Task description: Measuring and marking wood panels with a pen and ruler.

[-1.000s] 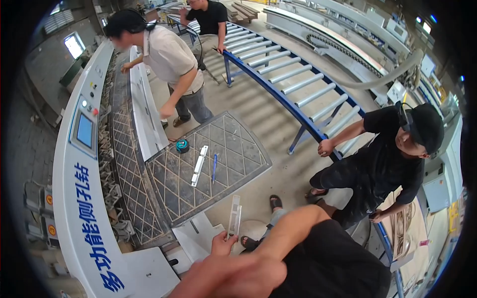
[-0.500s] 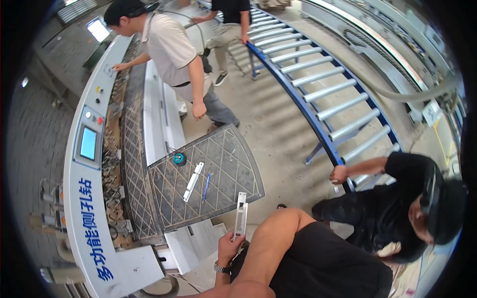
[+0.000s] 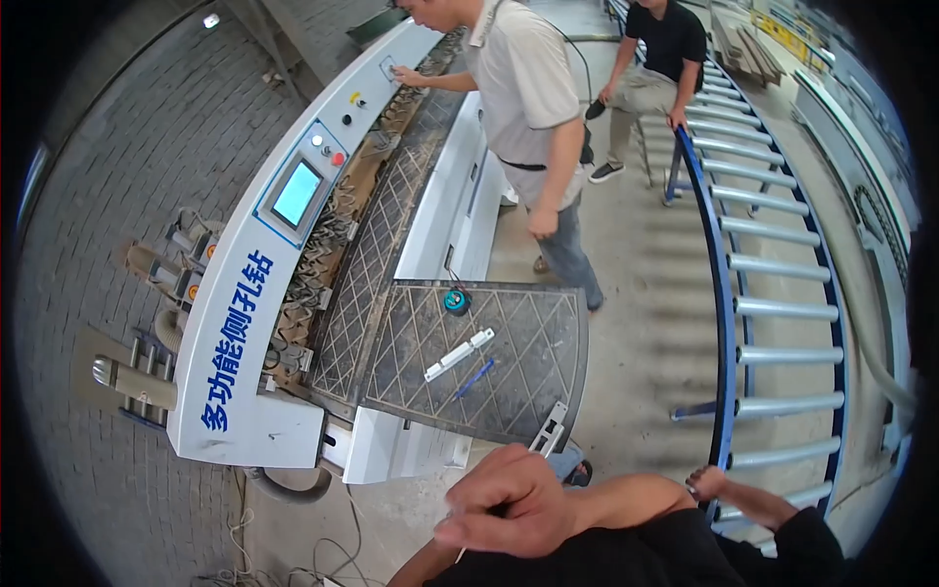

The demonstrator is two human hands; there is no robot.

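My right hand (image 3: 511,501) is at the bottom middle, its forearm coming in from the right. Its fingers are closed on a narrow silver metal strip (image 3: 550,430) that sticks up past the knuckles. The strip's top end reaches the near edge of a dark grid-patterned table panel (image 3: 518,333). On that panel lie a white bar (image 3: 458,354), a blue pen (image 3: 476,377) and a teal tape measure (image 3: 456,300). My left hand is not visible.
A long white and blue machine with a touchscreen (image 3: 296,193) runs along the left. A person in a beige shirt (image 3: 528,88) stands at it. Another person (image 3: 665,49) sits on the blue roller conveyor (image 3: 729,293). A co-worker's hand (image 3: 711,482) grips its rail.
The view has swung left toward the machine, and the crouching co-worker in black has dropped almost out of view. My hand with the strip now sits lower and more central.
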